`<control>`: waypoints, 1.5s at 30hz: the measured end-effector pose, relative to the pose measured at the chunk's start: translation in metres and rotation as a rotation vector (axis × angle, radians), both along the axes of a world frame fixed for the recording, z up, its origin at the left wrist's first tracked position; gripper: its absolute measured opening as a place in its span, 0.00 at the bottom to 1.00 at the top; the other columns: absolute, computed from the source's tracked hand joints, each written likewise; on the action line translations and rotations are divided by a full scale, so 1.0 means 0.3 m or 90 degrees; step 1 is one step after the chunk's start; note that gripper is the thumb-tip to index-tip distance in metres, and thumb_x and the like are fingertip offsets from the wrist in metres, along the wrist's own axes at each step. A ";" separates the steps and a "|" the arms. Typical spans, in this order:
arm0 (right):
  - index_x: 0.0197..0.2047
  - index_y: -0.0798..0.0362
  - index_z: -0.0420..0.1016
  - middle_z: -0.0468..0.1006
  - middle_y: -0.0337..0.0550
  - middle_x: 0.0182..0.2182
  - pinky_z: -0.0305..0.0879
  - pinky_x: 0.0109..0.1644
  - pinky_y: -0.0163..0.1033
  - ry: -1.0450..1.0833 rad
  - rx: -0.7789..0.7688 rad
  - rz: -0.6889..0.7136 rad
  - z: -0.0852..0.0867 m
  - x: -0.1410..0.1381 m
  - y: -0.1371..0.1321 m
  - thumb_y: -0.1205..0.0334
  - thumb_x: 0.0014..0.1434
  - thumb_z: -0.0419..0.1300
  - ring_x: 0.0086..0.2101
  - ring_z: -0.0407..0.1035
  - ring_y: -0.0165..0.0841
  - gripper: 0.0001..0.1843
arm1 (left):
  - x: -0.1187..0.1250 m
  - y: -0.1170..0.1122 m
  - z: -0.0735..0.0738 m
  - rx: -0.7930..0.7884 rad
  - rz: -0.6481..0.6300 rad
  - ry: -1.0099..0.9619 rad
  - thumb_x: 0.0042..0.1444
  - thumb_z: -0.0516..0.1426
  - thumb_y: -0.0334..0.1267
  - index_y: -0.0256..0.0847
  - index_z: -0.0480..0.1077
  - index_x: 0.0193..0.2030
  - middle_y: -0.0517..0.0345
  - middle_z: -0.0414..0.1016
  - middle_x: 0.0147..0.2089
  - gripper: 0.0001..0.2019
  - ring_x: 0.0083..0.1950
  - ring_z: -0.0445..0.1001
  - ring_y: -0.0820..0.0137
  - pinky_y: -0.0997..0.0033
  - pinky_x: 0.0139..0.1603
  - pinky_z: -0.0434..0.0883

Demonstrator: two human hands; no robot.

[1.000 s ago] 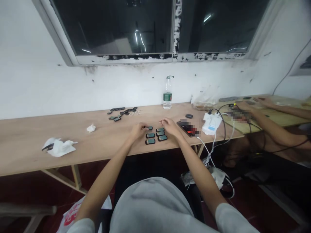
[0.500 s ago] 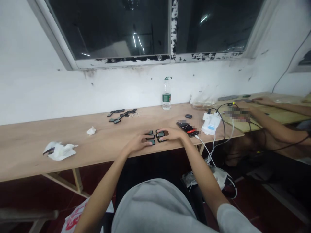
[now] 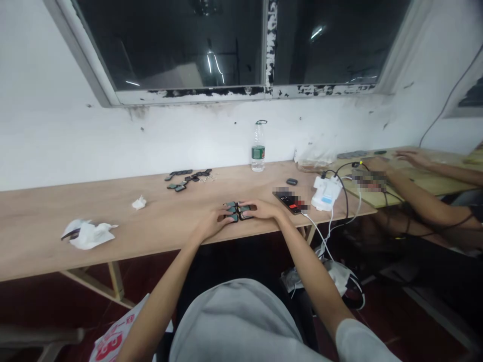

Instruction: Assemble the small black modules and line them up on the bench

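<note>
Fingers of the left hand [image 3: 212, 221] curve over one short row of small dark plates [image 3: 230, 205], the thumb at the row's near end. The right hand [image 3: 264, 209] covers part of the row beside it in much the same way. Both hands touch the plates, but whether they pinch them or only rest on them I cannot tell. The rows lie side by side, nearer the front edge of the tabletop [image 3: 169, 221] than its back edge.

Uneven pressure from the two sides could make one plate ride up on its neighbour and scuff its face; a careless pull towards the body could drag one over the front edge.

Just right of the right wrist lies a phone [image 3: 287, 199]. Its white cable [image 3: 319, 232] hangs over the front edge, so a snagged knee or sleeve might tug it down. Towards the back edge, a loose scatter of dark pieces [image 3: 181, 186] and a bottle [image 3: 258, 158] stand well apart from the hands.
</note>
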State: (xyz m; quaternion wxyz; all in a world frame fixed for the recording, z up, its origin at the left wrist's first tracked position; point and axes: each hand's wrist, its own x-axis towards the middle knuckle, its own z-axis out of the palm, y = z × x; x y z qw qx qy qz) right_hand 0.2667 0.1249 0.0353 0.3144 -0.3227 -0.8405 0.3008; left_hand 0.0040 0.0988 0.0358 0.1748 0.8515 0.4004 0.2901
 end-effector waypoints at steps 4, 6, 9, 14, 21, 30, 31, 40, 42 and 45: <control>0.55 0.50 0.79 0.77 0.47 0.58 0.62 0.65 0.47 0.031 0.032 -0.108 0.002 0.029 0.009 0.55 0.66 0.57 0.58 0.70 0.40 0.18 | -0.050 0.021 0.025 0.015 0.015 -0.025 0.63 0.56 0.53 0.45 0.80 0.50 0.50 0.77 0.58 0.19 0.59 0.75 0.54 0.54 0.63 0.68; 0.52 0.52 0.81 0.81 0.49 0.52 0.66 0.60 0.46 0.031 0.040 -0.169 -0.007 0.063 0.022 0.57 0.66 0.56 0.52 0.75 0.40 0.17 | -0.092 0.038 0.033 0.036 0.046 -0.026 0.63 0.55 0.53 0.46 0.81 0.47 0.51 0.80 0.55 0.18 0.55 0.77 0.54 0.56 0.59 0.71; 0.45 0.54 0.82 0.84 0.49 0.44 0.69 0.54 0.44 0.006 0.038 -0.206 -0.032 0.112 0.046 0.58 0.65 0.57 0.44 0.77 0.40 0.14 | -0.154 0.070 0.022 0.062 0.121 -0.005 0.61 0.56 0.53 0.45 0.82 0.43 0.50 0.82 0.49 0.18 0.51 0.79 0.52 0.58 0.54 0.73; 0.41 0.55 0.83 0.84 0.47 0.39 0.69 0.48 0.39 -0.051 0.028 -0.219 -0.058 0.122 0.061 0.59 0.63 0.58 0.39 0.76 0.38 0.13 | -0.201 0.107 -0.023 0.057 0.148 0.055 0.61 0.54 0.52 0.44 0.81 0.39 0.50 0.83 0.44 0.18 0.43 0.79 0.56 0.60 0.47 0.74; 0.40 0.55 0.83 0.85 0.47 0.38 0.69 0.44 0.37 -0.079 0.038 -0.220 -0.050 0.087 0.050 0.61 0.63 0.59 0.36 0.76 0.36 0.11 | -0.184 0.105 -0.042 0.049 0.120 0.049 0.61 0.54 0.50 0.44 0.80 0.42 0.50 0.81 0.45 0.17 0.45 0.78 0.57 0.61 0.49 0.74; 0.59 0.53 0.76 0.79 0.51 0.53 0.66 0.59 0.44 0.014 0.116 -0.234 -0.047 0.068 0.048 0.64 0.66 0.54 0.50 0.73 0.38 0.20 | -0.149 0.068 -0.013 0.053 0.047 0.011 0.65 0.53 0.51 0.43 0.78 0.51 0.49 0.77 0.56 0.19 0.57 0.75 0.56 0.55 0.63 0.68; 0.59 0.51 0.75 0.78 0.50 0.55 0.64 0.61 0.45 0.016 0.125 -0.224 -0.044 0.062 0.047 0.64 0.67 0.53 0.52 0.72 0.38 0.20 | -0.141 0.061 -0.007 0.056 0.031 -0.003 0.65 0.53 0.51 0.44 0.77 0.54 0.50 0.76 0.59 0.20 0.61 0.72 0.56 0.53 0.66 0.65; 0.46 0.49 0.85 0.82 0.47 0.49 0.66 0.57 0.42 -0.111 0.105 -0.210 -0.037 0.020 0.036 0.67 0.62 0.57 0.50 0.75 0.43 0.16 | -0.045 0.007 -0.013 0.005 -0.069 0.060 0.62 0.58 0.50 0.49 0.68 0.66 0.51 0.65 0.70 0.26 0.73 0.58 0.54 0.49 0.73 0.53; 0.43 0.50 0.85 0.84 0.49 0.45 0.67 0.52 0.41 -0.129 0.111 -0.269 -0.027 0.027 0.027 0.64 0.62 0.59 0.45 0.76 0.44 0.13 | -0.035 0.002 -0.020 0.008 -0.054 0.084 0.64 0.57 0.51 0.49 0.66 0.68 0.50 0.61 0.72 0.27 0.73 0.56 0.55 0.50 0.73 0.53; 0.40 0.53 0.83 0.84 0.51 0.39 0.66 0.47 0.38 -0.142 0.112 -0.332 -0.022 0.043 0.023 0.60 0.61 0.61 0.39 0.75 0.40 0.10 | -0.029 -0.003 -0.025 0.015 -0.041 0.115 0.66 0.54 0.51 0.48 0.68 0.66 0.49 0.60 0.72 0.24 0.73 0.56 0.54 0.49 0.73 0.53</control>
